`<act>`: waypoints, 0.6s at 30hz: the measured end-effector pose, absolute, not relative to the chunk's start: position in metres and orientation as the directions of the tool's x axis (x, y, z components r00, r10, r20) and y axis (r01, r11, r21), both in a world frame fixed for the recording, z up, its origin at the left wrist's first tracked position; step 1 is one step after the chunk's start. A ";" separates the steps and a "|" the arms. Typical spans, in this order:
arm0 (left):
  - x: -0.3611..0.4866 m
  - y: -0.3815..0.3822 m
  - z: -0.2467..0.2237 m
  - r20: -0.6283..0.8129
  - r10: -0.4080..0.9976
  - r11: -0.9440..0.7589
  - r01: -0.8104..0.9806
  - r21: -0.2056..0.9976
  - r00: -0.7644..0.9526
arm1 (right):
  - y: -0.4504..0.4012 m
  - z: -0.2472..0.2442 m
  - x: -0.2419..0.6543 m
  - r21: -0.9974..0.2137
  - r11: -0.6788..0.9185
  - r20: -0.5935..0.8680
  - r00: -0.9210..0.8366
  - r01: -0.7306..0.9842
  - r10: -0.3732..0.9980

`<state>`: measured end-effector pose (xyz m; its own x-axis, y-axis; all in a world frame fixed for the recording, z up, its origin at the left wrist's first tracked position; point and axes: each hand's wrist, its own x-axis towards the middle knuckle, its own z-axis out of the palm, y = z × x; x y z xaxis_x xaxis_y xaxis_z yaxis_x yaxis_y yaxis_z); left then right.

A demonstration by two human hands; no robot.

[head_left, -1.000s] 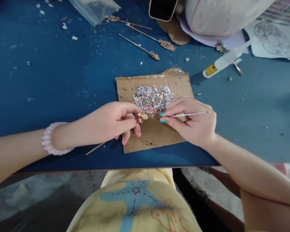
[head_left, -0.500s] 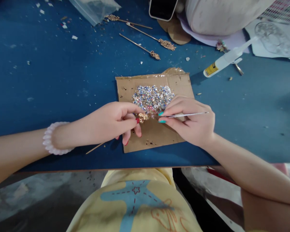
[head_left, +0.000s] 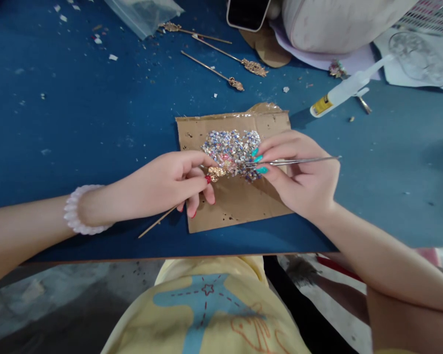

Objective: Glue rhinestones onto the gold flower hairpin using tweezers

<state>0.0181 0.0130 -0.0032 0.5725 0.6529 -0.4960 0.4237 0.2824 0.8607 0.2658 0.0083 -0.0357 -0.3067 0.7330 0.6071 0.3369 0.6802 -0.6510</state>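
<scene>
My left hand is closed on a gold hairpin, thumb and fingers pinching its ornate head; its thin stick pokes out below the palm. Between the thumb and fingers of my right hand is a pair of tweezers, their tips pointing left close to the hairpin's head. Whether the tips grip a chip is too small to tell. Under both hands lies a piece of cardboard bearing a heap of small shiny chips, mostly blue, white and silver, with pinkish bits near the hairpin.
Behind the cardboard lie several gold hairpins and a clear plastic bag. A glue bottle with a yellow label lies at the right. A phone and a pale rounded bag are at the back. White scraps dot the blue table.
My right hand has moved slightly up and right with the tweezers, uncovering more chips. The hairpin has shifted a little, and more of its stick shows below my left hand.
</scene>
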 end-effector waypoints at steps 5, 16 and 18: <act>0.018 0.013 -0.003 -0.490 0.666 0.280 0.420 0.863 0.562 | 0.011 -0.040 0.269 -0.681 0.646 0.563 -0.316 0.346 0.763; 0.016 0.013 -0.006 -0.465 0.671 0.288 0.375 0.881 0.577 | 0.016 -0.037 0.274 -0.576 0.626 0.530 -0.344 0.525 0.775; 0.016 0.013 -0.007 -0.458 0.674 0.289 0.365 0.885 0.580 | 0.016 -0.037 0.274 -0.555 0.622 0.522 -0.351 0.552 0.777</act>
